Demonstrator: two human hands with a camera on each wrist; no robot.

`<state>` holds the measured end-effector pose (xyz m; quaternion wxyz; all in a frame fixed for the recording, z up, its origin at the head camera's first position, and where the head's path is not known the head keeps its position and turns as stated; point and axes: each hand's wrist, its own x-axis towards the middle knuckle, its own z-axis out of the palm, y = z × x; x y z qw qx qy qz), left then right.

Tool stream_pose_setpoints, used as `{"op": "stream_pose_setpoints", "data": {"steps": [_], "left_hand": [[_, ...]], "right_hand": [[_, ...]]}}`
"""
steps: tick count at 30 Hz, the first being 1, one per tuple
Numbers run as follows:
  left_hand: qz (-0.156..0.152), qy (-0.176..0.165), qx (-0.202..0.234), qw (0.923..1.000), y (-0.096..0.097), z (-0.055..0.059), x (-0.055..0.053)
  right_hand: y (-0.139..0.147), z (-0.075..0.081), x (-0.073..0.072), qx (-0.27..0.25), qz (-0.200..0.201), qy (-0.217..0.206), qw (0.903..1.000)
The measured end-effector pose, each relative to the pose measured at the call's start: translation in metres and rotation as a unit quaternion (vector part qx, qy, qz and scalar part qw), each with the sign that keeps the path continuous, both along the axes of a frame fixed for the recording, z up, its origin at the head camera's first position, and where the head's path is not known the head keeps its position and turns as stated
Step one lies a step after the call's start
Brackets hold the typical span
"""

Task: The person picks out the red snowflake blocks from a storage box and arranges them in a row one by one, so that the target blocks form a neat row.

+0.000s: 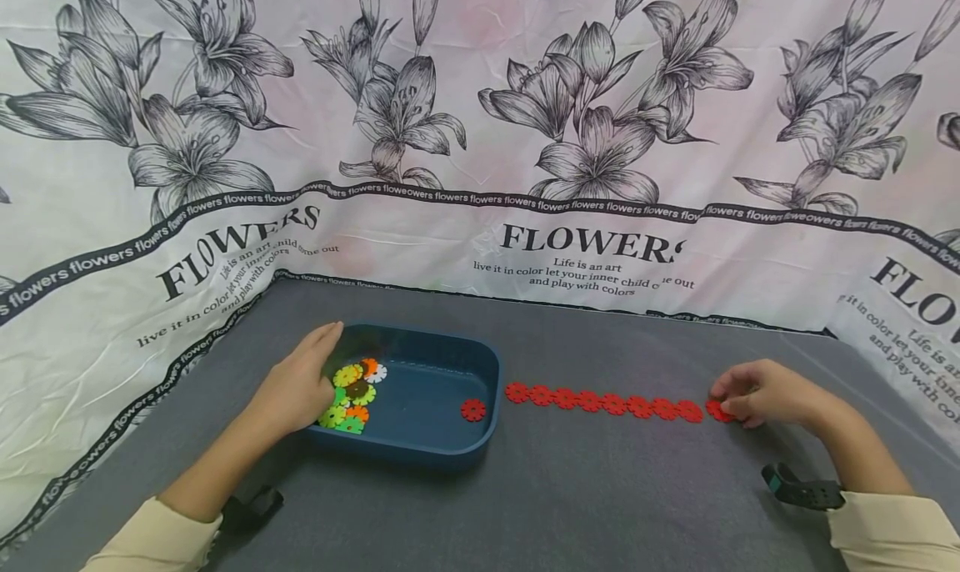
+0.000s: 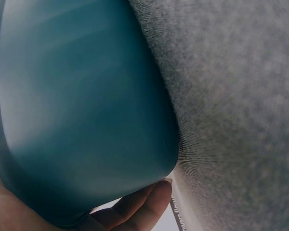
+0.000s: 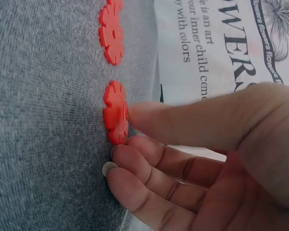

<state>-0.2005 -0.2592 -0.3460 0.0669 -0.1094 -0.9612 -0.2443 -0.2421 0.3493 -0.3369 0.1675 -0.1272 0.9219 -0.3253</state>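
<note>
My left hand grips the left end of a dark blue plastic basin; in the left wrist view its fingers curl round the basin's outer wall. At the right, my right hand pinches a red flower-shaped disc between thumb and fingers, close over the grey cloth. Just left of that disc, a straight row of several matching red discs reaches back toward the basin, with a small gap before the held one. Another red disc lies inside the basin, by its right wall.
Yellow, green, orange, white and brown flower discs are heaped at the basin's left end. A grey cloth covers the table. Behind it hangs a white curtain printed with flowers and lettering. Dark bands are near both wrists.
</note>
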Motion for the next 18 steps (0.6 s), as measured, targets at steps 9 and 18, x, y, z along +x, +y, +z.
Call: {"op": "stream_pose_setpoints", "data": {"steps": [9, 18], "left_hand": [[-0.004, 0.004, -0.002, 1.0, 0.0, -0.001, -0.001], [-0.003, 0.0, -0.001, 1.0, 0.0, 0.0, 0.0]], "right_hand": [[-0.012, -0.005, 0.002, 0.022, 0.051, 0.037, 0.9978], [-0.017, -0.004, 0.002, 0.02, 0.069, 0.034, 0.9968]]}}
